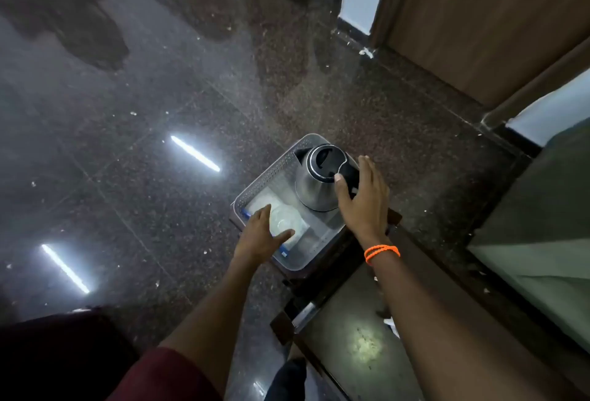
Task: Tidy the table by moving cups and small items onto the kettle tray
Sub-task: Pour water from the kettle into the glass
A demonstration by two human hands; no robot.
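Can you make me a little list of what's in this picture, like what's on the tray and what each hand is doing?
tray: grey, perforated rim, on a dark wooden table
kettle: steel with black lid, upright at the tray's far end
cup: clear, at the tray's near end
left hand: open, over the cup
right hand: open, against the kettle's handle side
wrist: orange band
floor: dark, speckled

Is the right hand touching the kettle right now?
Touching. The head view shows the right hand lying against the kettle, thumb on its steel body and fingers over the black handle, with no gap visible.
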